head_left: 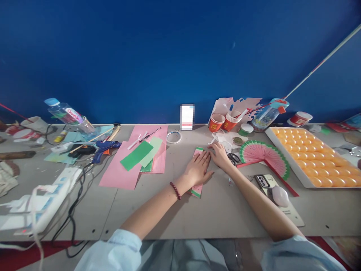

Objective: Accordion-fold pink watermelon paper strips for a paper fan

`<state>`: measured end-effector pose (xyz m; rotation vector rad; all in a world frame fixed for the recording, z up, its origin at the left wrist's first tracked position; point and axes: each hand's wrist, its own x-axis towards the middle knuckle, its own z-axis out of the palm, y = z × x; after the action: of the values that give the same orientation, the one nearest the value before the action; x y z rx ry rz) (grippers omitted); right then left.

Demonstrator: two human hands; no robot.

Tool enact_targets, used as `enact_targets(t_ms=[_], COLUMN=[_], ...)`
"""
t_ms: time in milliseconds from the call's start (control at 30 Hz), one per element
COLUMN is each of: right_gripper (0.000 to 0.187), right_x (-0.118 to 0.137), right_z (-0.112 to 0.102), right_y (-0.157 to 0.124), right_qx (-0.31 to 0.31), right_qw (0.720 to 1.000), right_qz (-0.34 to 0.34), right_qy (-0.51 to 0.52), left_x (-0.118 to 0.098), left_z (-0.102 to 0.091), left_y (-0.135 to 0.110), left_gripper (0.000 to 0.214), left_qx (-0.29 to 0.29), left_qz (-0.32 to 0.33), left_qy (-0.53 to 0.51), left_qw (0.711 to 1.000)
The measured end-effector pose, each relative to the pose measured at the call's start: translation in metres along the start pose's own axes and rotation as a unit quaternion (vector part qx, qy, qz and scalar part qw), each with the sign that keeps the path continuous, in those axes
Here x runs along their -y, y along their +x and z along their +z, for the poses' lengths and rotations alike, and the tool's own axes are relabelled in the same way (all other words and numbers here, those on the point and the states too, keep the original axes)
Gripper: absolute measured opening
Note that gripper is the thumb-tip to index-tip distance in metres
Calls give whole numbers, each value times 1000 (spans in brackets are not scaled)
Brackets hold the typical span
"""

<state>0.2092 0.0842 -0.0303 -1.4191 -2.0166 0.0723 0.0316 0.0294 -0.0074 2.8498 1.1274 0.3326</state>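
A narrow strip of pink paper with a green edge [198,152] lies on the grey table [169,210] in front of me. My left hand [199,168] lies flat on the strip, fingers stretched forward, pressing it down; a red bead bracelet is on that wrist. My right hand [219,154] rests just to the right, fingers flat and pointing left at the strip's far end. Most of the strip is hidden under my left hand.
Pink and green paper sheets [138,158] and a blue glue gun [103,148] lie to the left, with cables and a power strip [53,195]. Right: a watermelon paper fan [263,154], scissors [233,158], phone [263,181], tray of orange balls [316,158], red paper cups [222,122].
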Motion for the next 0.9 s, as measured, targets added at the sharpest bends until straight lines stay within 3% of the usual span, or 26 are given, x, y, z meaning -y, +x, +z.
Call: enact_targets(t_ms=[233, 400, 667, 800, 900], right_gripper=[11, 10, 11, 9, 23], right_x=[0, -1, 3, 5, 12], right_z=[1, 1, -2, -13, -25], right_y=[0, 0, 1, 4, 5], right_qx=[-5, -2, -8, 21, 57], right_qw=[1000, 1000, 1000, 998, 995], right_qz=[4, 6, 2, -2, -36], right_qy=[1, 3, 25, 67, 70], left_x=[-6, -11, -12, -7, 1], left_z=[-9, -10, -10, -14, -20], left_y=[-21, -38, -41, -43, -46], left_gripper=[60, 65, 69, 65, 59], left_qx=[4, 9, 14, 11, 9], left_qz=[20, 26, 26, 36, 30], left_qy=[-7, -7, -19, -41, -47], left_qw=[1000, 1000, 999, 998, 998])
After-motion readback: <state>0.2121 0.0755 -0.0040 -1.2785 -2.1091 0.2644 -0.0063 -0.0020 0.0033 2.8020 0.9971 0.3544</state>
